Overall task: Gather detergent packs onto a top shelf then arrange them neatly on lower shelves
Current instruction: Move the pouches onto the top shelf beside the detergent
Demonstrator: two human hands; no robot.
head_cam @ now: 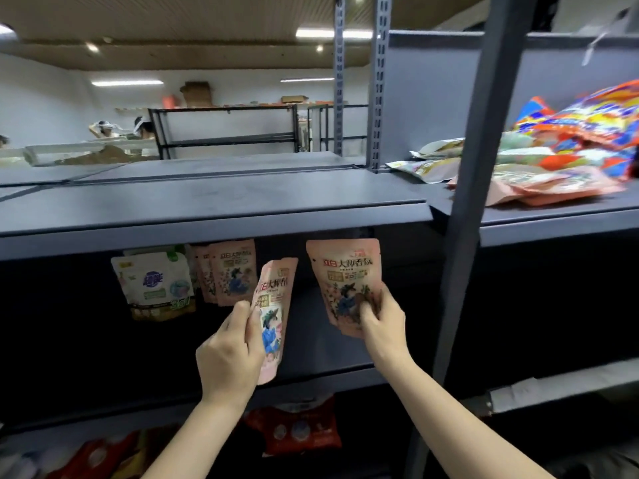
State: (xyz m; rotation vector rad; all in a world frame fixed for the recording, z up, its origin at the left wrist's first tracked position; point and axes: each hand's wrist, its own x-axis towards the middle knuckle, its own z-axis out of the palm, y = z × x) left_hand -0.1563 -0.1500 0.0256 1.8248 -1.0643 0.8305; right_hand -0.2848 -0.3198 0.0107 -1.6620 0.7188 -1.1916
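My left hand [230, 354] grips a pink detergent pack [275, 312] by its edge, turned sideways in front of the second shelf [328, 340]. My right hand [383, 323] holds another pink pack [345, 274] upright, face toward me, just under the top shelf's [207, 205] lip. Deeper in that second shelf stand two pink packs [228, 274] and a white-and-green pack [155, 285]. A loose heap of colourful packs [553, 157] lies on the top shelf of the unit to the right.
A grey upright post [473, 167] separates the two shelf units. Red packs [297, 430] lie on the shelf below. Behind, more racks [228, 129], cardboard boxes and two people stand at the far left.
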